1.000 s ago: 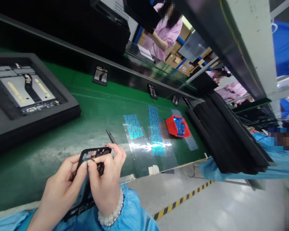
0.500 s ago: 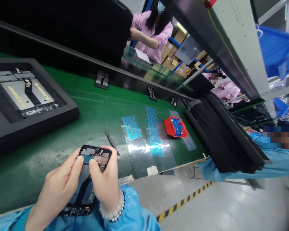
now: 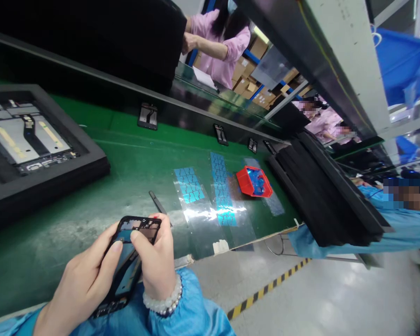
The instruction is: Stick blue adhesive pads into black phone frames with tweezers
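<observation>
Between my two hands is an opened phone body [image 3: 129, 275], its inner side facing up and a dark flex strip running down its middle. My left hand [image 3: 86, 273] grips its left edge, the thumb lying over the inside. On the other side my right hand [image 3: 156, 261] holds the right edge near the top, with its thumb pressed on the upper part of the frame. A blue film piece seems to lie under the thumbs. Just beyond my right fingertips, dark tweezers [image 3: 157, 203] rest on the green bench [image 3: 133, 172].
Sheets of blue die-cut stickers [image 3: 189, 185] lie right of the tweezers, near a red bin [image 3: 243, 181]. A black foam tray [image 3: 94, 163] holding a phone body sits left. Several phone bodies [image 3: 148, 116] line the back ledge. Co-workers sit across and at right.
The phone's top edge has tilted slightly, and my left thumb has slid a little down from the upper part. Both hands keep their hold. The view has shifted slightly.
</observation>
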A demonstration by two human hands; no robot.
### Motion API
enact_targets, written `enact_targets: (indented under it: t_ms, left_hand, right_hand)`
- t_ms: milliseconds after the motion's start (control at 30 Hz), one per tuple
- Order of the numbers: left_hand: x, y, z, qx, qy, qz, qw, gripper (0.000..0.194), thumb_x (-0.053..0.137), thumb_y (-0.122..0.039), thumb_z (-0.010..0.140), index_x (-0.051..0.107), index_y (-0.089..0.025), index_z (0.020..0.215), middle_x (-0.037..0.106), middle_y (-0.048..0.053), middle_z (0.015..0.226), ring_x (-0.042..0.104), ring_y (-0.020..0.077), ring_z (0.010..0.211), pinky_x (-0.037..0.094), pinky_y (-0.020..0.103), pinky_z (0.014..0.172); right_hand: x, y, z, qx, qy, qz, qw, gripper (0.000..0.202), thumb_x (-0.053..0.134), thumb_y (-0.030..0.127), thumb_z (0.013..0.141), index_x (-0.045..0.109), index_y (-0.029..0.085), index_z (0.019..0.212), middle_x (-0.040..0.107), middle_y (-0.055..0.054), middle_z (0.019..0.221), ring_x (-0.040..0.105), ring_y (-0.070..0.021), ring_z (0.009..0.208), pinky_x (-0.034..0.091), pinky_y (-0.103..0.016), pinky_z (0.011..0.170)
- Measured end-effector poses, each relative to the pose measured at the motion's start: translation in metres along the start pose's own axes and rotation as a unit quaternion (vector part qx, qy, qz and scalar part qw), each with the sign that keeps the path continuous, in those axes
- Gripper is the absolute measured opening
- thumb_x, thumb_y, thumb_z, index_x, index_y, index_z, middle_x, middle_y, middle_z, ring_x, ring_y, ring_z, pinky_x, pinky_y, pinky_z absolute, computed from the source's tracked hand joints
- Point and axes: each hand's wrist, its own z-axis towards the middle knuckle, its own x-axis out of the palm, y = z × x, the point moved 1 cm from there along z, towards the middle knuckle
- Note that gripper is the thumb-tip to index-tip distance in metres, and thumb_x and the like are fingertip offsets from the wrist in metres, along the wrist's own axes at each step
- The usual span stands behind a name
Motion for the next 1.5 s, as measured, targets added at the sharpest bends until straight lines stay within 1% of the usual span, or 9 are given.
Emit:
enact_targets:
  t_ms: [200, 433, 667, 900, 967, 1033, 1167, 1333, 1500]
  left_hand:
    - [-0.003, -0.004, 0.006, -0.068, 0.017, -0.006, 0.997, 0.038, 0.046, -0.052, 0.087, 0.064, -0.026, 0.107, 0.078, -0.002, 0.075, 0.070, 0.0163, 0.056, 0.049, 0.019, 0.047]
    - [0.002, -0.004, 0.012, -0.128, 0.008, -0.030, 0.991, 0.040, 0.047, -0.055, 0.081, 0.066, -0.027, 0.100, 0.075, -0.003, 0.072, 0.069, 0.0170, 0.057, 0.050, 0.020, 0.050]
    - [0.000, -0.004, 0.015, -0.148, 0.036, -0.044, 0.987, 0.064, 0.041, -0.061, 0.081, 0.066, -0.016, 0.118, 0.080, 0.007, 0.088, 0.075, 0.0258, 0.073, 0.056, 0.027, 0.059]
    - [0.000, 0.017, 0.011, -0.104, 0.132, -0.151, 0.974, 0.070, 0.055, -0.059, 0.080, 0.047, -0.029, 0.143, 0.058, 0.000, 0.140, 0.058, 0.0260, 0.125, 0.052, 0.030, 0.095]
    - [0.000, 0.021, 0.012, -0.123, 0.137, -0.174, 0.967, 0.072, 0.057, -0.060, 0.079, 0.044, -0.030, 0.144, 0.057, 0.000, 0.141, 0.058, 0.0262, 0.125, 0.052, 0.032, 0.095]
    - [0.000, 0.021, 0.013, -0.137, 0.130, -0.184, 0.965, 0.071, 0.057, -0.060, 0.078, 0.047, -0.031, 0.142, 0.058, -0.001, 0.139, 0.059, 0.0259, 0.124, 0.052, 0.032, 0.095]
    - [-0.002, 0.017, 0.014, -0.143, 0.122, -0.147, 0.971, 0.066, 0.054, -0.056, 0.078, 0.051, -0.032, 0.140, 0.077, -0.001, 0.109, 0.072, 0.0257, 0.100, 0.060, 0.030, 0.076]
    - [-0.004, 0.004, 0.012, -0.157, 0.157, -0.093, 0.970, 0.079, 0.043, -0.058, 0.079, 0.041, -0.018, 0.147, 0.060, -0.007, 0.048, 0.054, 0.0165, 0.040, 0.045, 0.024, 0.039]
    - [-0.008, -0.011, 0.013, -0.123, 0.142, -0.063, 0.980, 0.080, 0.038, -0.055, 0.079, 0.042, -0.009, 0.145, 0.047, -0.008, 0.039, 0.051, 0.0170, 0.038, 0.035, 0.023, 0.033]
  right_hand:
    - [-0.004, -0.009, -0.001, -0.014, -0.011, -0.056, 0.998, 0.031, 0.062, 0.023, 0.070, 0.047, 0.022, 0.097, 0.054, 0.005, 0.083, 0.052, -0.0122, 0.075, 0.045, -0.027, 0.074]
    - [-0.006, -0.009, 0.003, -0.031, 0.003, -0.136, 0.990, 0.034, 0.059, 0.022, 0.069, 0.046, 0.023, 0.101, 0.057, 0.001, 0.090, 0.057, -0.0159, 0.084, 0.050, -0.034, 0.084]
    - [-0.005, -0.003, 0.006, -0.038, 0.002, -0.163, 0.986, 0.039, 0.059, 0.024, 0.066, 0.043, 0.023, 0.102, 0.060, 0.000, 0.093, 0.063, -0.0178, 0.086, 0.053, -0.037, 0.086]
    - [-0.010, -0.008, 0.011, -0.085, 0.002, -0.182, 0.980, 0.039, 0.059, 0.027, 0.077, 0.045, 0.020, 0.113, 0.063, -0.007, 0.103, 0.065, -0.0202, 0.093, 0.055, -0.038, 0.086]
    - [-0.013, -0.008, 0.009, -0.189, -0.015, -0.284, 0.940, 0.050, 0.060, 0.025, 0.081, 0.044, 0.016, 0.128, 0.059, -0.012, 0.117, 0.060, -0.0229, 0.106, 0.052, -0.041, 0.092]
    - [-0.016, -0.006, 0.005, -0.322, -0.034, -0.396, 0.859, 0.048, 0.062, 0.022, 0.086, 0.048, 0.018, 0.132, 0.056, -0.012, 0.121, 0.054, -0.0237, 0.113, 0.049, -0.041, 0.096]
    - [-0.015, 0.001, 0.002, -0.475, 0.002, -0.512, 0.716, 0.012, 0.060, 0.019, 0.092, 0.066, 0.024, 0.101, 0.065, -0.002, 0.094, 0.054, -0.0179, 0.095, 0.046, -0.032, 0.090]
    - [-0.009, 0.008, 0.006, -0.505, 0.042, -0.568, 0.648, 0.009, 0.059, 0.019, 0.093, 0.066, 0.021, 0.089, 0.067, 0.001, 0.084, 0.055, -0.0171, 0.089, 0.044, -0.032, 0.081]
    - [-0.005, 0.011, 0.004, -0.497, 0.063, -0.605, 0.619, 0.018, 0.051, 0.017, 0.095, 0.063, 0.020, 0.081, 0.068, -0.001, 0.084, 0.056, -0.0183, 0.087, 0.043, -0.034, 0.077]
